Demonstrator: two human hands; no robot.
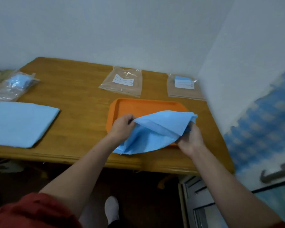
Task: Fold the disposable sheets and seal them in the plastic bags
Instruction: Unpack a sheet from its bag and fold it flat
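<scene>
**Q:** List the surroundings, left to right, with the tray (146, 106) as dial centre.

**A:** At 10 o'clock, at the table (76, 89) edge, lies a filled bag (13, 86) holding blue material. At 9 o'clock, well apart from the tray, a flat sheet (21, 122) lies folded square. At 12 o'clock lies an empty bag (122, 82) with a white label. At 1 o'clock is a second bag (183, 86); its label shows a blue patch, and I cannot tell whether anything is inside.

**Q:** Where is the work item, and what is the grip state?

**A:** The held sheet (158, 132) is raised over the tray's near half, and its lower corner hangs past the tray toward 7 o'clock. The left hand (122, 127) pinches the upper fold at the sheet's left point. The right hand (191, 139) clamps the right edge.

**Q:** What obstructs the area, and what limits visibility?

**A:** The held sheet covers the tray's near rim and right corner. The right hand's fingertips are hidden under the fabric. The filled bag and the flat sheet are cut off by the left frame edge. The label print is too small to read.
</scene>
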